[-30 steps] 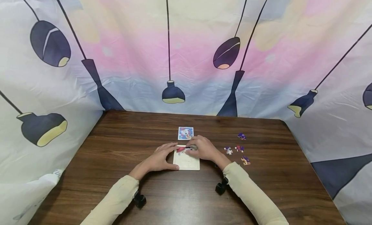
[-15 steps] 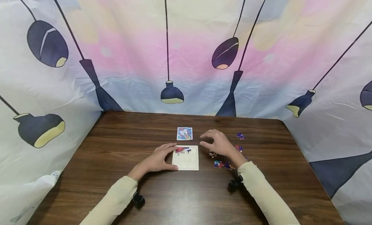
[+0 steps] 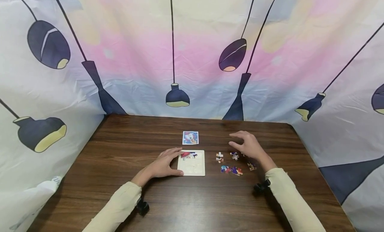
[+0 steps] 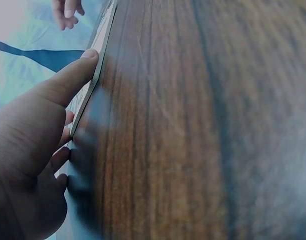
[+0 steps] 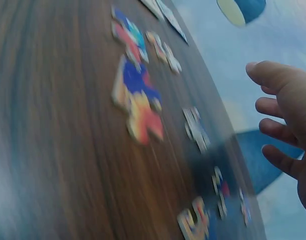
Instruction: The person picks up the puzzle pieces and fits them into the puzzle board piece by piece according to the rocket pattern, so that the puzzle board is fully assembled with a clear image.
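Observation:
In the head view my left hand (image 3: 163, 163) rests at the left side of a pale square puzzle tray (image 3: 193, 168), thumb near the lower corner, fingertips at the upper one. Up close, the thumb (image 4: 75, 75) lies along the tray's edge. A few joined pieces (image 3: 188, 155) with red and white print sit in the tray's upper left. Over the loose pieces at right, my right hand (image 3: 247, 145) hovers with fingers apart, holding nothing. Below it are a grey-white puzzle piece (image 3: 234, 155) and a purple-and-tan piece (image 3: 252, 166); others are partly hidden by the hand.
A picture card (image 3: 190, 137) of a white cartoon character lies behind the tray. Between tray and right hand are a white-and-brown puzzle piece (image 3: 219, 157), a blue-and-red piece (image 3: 225, 169) and an orange-and-purple piece (image 3: 237, 171). A printed curtain (image 3: 135, 75) hangs behind the wooden table (image 3: 135, 132).
My right hand has left the tray and moved right over the loose pieces, uncovering the pieces inside the tray and others beside it. The left hand stays at the tray.

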{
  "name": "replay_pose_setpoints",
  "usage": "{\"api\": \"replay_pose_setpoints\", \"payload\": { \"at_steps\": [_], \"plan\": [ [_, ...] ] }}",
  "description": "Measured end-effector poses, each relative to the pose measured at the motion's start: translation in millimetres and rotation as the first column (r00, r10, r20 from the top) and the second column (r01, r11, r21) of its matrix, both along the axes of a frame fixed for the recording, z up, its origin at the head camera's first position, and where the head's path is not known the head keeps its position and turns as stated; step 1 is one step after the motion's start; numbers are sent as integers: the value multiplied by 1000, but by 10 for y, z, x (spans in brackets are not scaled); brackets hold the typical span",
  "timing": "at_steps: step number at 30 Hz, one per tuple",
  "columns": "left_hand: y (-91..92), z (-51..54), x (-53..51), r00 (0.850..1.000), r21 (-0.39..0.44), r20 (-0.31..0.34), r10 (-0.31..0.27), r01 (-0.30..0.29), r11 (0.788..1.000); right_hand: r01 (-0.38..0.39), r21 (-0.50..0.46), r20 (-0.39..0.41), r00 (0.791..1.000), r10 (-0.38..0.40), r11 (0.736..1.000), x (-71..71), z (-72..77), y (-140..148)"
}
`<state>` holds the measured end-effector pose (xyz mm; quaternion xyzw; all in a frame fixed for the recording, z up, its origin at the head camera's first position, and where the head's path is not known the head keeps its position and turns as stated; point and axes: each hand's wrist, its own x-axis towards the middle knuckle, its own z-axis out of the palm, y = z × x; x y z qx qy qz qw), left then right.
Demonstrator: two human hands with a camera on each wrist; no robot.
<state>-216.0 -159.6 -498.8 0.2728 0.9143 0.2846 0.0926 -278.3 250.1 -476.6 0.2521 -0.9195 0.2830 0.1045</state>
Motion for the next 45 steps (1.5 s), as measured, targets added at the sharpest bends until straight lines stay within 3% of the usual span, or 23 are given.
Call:
{"api": "replay_pose_setpoints", "payload": {
  "at_steps": [15,22,32,45],
  "plan": [
    [-7,-25,-13,1000,-10,-7,-18,17,1000,85,35,-23,996,-84,996,-142,-70,579],
    [2,-5,2,1000,-3,-2,-11,11,1000,119,79,37,992,-122,990,-195,-107,745],
    [11,13,13,1000,2,1,-16,16,1000,146,112,146,976,-161,983,-216,-158,802],
    [0,0,4,1000,-8,8,-3,3,1000,184,142,89,976,-198,973,-233,-206,716]
  ]
}}
